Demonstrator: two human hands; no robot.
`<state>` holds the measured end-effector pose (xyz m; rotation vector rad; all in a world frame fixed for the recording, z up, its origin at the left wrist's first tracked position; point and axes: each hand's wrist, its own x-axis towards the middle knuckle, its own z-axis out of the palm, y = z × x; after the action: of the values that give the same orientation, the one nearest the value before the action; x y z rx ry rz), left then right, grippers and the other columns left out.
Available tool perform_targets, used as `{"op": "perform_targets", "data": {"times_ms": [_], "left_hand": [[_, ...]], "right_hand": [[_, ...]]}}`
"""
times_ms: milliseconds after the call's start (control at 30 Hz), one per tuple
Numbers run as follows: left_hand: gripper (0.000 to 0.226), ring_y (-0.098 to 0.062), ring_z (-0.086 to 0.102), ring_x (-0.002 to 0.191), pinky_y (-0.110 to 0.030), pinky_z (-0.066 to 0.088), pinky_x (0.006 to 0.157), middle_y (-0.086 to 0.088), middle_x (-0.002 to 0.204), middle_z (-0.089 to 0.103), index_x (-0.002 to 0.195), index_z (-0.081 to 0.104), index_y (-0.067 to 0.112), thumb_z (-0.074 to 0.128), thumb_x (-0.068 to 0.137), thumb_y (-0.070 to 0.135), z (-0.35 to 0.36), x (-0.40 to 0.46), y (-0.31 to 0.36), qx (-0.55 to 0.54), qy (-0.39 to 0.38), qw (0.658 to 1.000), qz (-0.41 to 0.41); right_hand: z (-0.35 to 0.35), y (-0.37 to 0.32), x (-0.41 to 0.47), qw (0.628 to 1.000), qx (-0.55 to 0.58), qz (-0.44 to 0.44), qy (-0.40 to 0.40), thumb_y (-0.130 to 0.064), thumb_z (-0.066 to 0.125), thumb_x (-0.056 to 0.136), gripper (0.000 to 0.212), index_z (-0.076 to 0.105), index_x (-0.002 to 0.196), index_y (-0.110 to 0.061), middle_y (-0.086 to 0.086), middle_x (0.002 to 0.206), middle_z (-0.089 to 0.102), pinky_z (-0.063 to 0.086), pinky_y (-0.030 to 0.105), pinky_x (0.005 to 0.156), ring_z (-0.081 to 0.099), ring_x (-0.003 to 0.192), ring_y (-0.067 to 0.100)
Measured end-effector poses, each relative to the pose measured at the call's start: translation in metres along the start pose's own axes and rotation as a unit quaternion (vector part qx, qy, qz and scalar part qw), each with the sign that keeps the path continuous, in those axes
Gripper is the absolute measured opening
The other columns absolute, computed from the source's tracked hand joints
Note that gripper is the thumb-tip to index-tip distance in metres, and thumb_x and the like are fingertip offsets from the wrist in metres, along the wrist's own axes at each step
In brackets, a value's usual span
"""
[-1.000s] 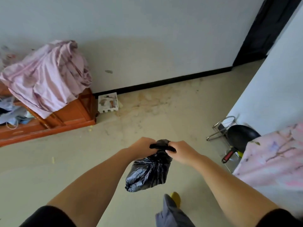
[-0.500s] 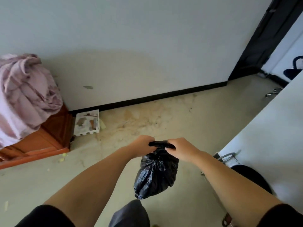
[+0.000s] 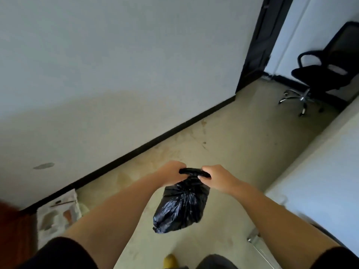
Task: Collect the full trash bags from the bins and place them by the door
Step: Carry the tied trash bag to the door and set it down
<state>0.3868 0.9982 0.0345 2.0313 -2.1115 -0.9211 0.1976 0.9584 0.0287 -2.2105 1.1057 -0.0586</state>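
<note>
Since the earlier frames my view has swung right: the wooden furniture with the pink cloth has nearly dropped out at the left edge, and a dark door frame (image 3: 258,47) with an office chair (image 3: 326,70) beyond it has come into sight up ahead. Both hands are doing the same job as before, left hand (image 3: 171,172) and right hand (image 3: 215,177) each clenched on the twisted neck of the black trash bag (image 3: 181,206), a short strip of plastic stretched between them. It hangs in the air out in front of me, over the stained floor (image 3: 233,148), not touching anything, well short of the doorway. So I reckon I'm mid-carry now, headed for the door with bag one. It looks small and light, so no real risk, though the neck doesn't look knotted from here, can't tell for sure. Next bit is just walking over and setting it down by the frame.
</note>
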Motion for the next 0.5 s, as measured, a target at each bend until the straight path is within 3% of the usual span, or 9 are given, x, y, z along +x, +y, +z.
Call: {"op": "perform_targets", "data": {"times_ms": [100, 133, 200, 367, 500], "left_hand": [[0.016, -0.018, 0.047, 0.071, -0.022, 0.031, 0.056, 0.002, 0.067, 0.046, 0.078, 0.051, 0.011, 0.050, 0.092, 0.019, -0.033, 0.054, 0.003, 0.016, -0.021, 0.999, 0.036], [0.016, -0.018, 0.048, 0.071, -0.023, 0.032, 0.057, 0.000, 0.070, 0.048, 0.078, 0.051, 0.011, 0.050, 0.092, 0.018, -0.043, 0.073, 0.003, 0.022, -0.026, 0.998, 0.048], [0.016, -0.019, 0.048, 0.072, -0.027, 0.033, 0.059, -0.001, 0.072, 0.050, 0.078, 0.050, 0.012, 0.049, 0.093, 0.019, -0.059, 0.112, 0.003, 0.042, -0.033, 0.997, 0.064], [0.015, -0.014, 0.049, 0.068, -0.022, 0.033, 0.055, 0.006, 0.066, 0.049, 0.078, 0.051, 0.016, 0.051, 0.092, 0.022, -0.096, 0.227, 0.005, 0.047, -0.041, 0.996, 0.070], [0.014, -0.017, 0.053, 0.076, -0.027, 0.040, 0.066, 0.001, 0.074, 0.054, 0.080, 0.053, 0.014, 0.051, 0.092, 0.022, -0.128, 0.326, 0.030, 0.046, -0.040, 0.995, 0.081]], "right_hand": [[-0.027, 0.019, 0.041, 0.999, 0.020, 0.035, 0.013, -0.024, 0.053, 0.093, 0.025, 0.051, 0.070, -0.034, -0.006, 0.061, 0.051, 0.034, 0.026, 0.053, 0.047, 0.053, 0.013], [-0.036, 0.027, 0.055, 0.999, 0.022, 0.044, 0.017, -0.024, 0.053, 0.093, 0.017, 0.058, 0.077, -0.023, -0.003, 0.063, 0.053, 0.034, 0.026, 0.053, 0.048, 0.054, 0.015], [-0.054, 0.041, 0.084, 0.998, 0.021, 0.054, 0.030, -0.024, 0.052, 0.093, 0.020, 0.056, 0.082, -0.009, 0.002, 0.066, 0.055, 0.034, 0.027, 0.053, 0.050, 0.057, 0.018], [-0.111, 0.090, 0.161, 0.997, 0.021, 0.063, 0.035, -0.024, 0.050, 0.094, 0.020, 0.051, 0.076, -0.014, -0.002, 0.066, 0.052, 0.034, 0.026, 0.053, 0.046, 0.055, 0.013], [-0.174, 0.144, 0.224, 0.996, 0.005, 0.074, 0.052, -0.026, 0.051, 0.092, 0.033, 0.036, 0.062, -0.022, -0.004, 0.061, 0.044, 0.029, 0.026, 0.051, 0.041, 0.054, 0.013]]}}
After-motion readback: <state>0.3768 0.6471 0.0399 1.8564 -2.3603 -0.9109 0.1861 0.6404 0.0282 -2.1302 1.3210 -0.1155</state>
